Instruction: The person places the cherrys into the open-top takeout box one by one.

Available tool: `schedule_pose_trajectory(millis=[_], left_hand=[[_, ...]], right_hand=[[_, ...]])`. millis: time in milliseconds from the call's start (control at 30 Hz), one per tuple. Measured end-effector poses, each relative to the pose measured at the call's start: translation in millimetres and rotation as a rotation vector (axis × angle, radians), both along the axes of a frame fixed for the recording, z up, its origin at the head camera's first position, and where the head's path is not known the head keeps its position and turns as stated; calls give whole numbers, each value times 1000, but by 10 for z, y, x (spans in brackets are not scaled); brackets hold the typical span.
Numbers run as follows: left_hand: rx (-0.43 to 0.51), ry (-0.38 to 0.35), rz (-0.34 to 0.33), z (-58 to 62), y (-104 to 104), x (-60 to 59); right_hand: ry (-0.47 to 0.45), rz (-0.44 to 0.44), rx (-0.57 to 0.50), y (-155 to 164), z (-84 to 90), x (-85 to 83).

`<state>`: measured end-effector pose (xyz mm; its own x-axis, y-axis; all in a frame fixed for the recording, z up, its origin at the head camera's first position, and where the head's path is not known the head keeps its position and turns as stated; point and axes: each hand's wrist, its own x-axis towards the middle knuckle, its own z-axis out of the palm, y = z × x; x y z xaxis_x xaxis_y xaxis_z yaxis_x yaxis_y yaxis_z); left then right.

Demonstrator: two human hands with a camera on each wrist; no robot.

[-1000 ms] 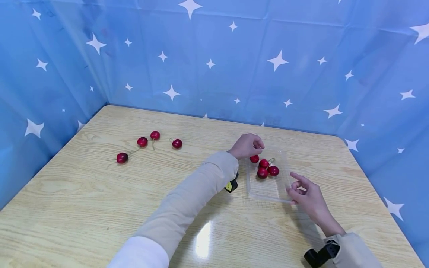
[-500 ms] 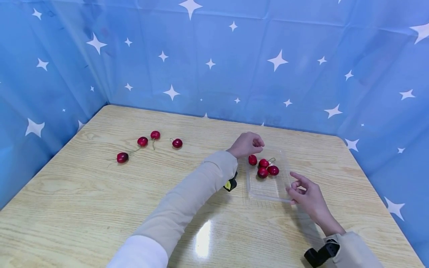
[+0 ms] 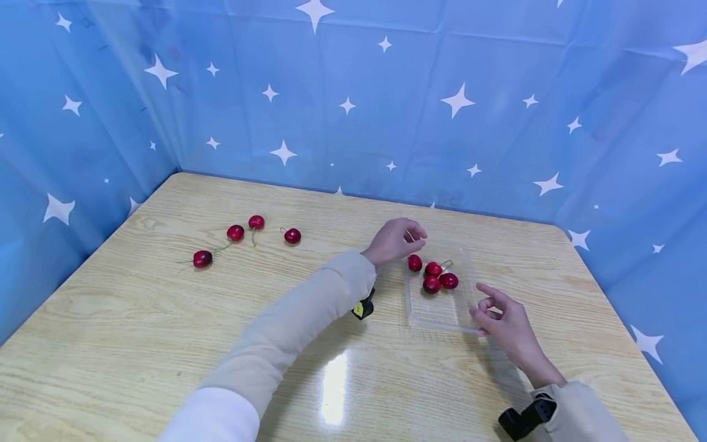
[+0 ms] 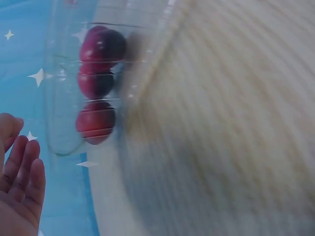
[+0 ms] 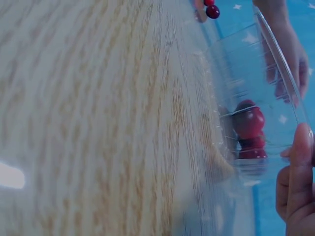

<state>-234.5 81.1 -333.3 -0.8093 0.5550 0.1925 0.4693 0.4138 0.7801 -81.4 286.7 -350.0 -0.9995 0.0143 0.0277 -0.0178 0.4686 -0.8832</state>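
A clear plastic box (image 3: pixel 442 313) sits on the right half of the table with several red cherries (image 3: pixel 433 279) inside, one of them with a curved stem. Over the box's far left corner is my left hand (image 3: pixel 393 239), its fingers relaxed with nothing between them. In the left wrist view, that hand (image 4: pixel 22 182) is beside the box wall, apart from the cherries (image 4: pixel 96 120) seen through it. My right hand (image 3: pixel 505 325) pinches the near right rim of the box between thumb and fingers. The right wrist view shows a fingertip (image 5: pixel 301 142) of it right at the rim.
Several more cherries, one (image 3: pixel 202 259) with a thin stem, lie at the far left of the wooden table (image 3: pixel 166 344). A single cherry (image 3: pixel 292 236) lies nearer the middle. A blue curtain (image 3: pixel 364 123) with white stars hangs behind the table and along both sides.
The left cherry in the box has shifted slightly left and come into fuller view. My left hand has drawn back a little to the left; the right hand stays at the rim.
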Motion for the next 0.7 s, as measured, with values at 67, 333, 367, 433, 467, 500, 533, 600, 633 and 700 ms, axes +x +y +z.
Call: schedule_pose_trajectory(millis=[67,333,367,433,467,500,533,600,633,700], left_hand=[[7,2,-5,-51,-56,5],[42,34,-49,-115,-378,85],[52,47,-53,-101,-424,91],[72,46,-56,-55,-524,110],[81,39,-56,-29,-578,119],[85,34,-56,-8,-633,122],[88,31,-54,16,-688,126],[82,26,-43,56,-799,123],[80,20,-38,80,-858,123],[72,12,-23,107,-978,100]], right_hand=[[-3,2,-7,-5,2,0],[-6,1,-7,6,1,5],[-6,2,-6,8,0,4],[-8,5,-5,12,-3,1],[-11,7,-7,13,-4,-1],[-12,10,-6,13,-5,-2],[-13,11,-8,13,-5,-4],[-12,10,-9,12,-5,-9],[-11,10,-10,11,-5,-11],[-10,13,-14,7,-9,-17]])
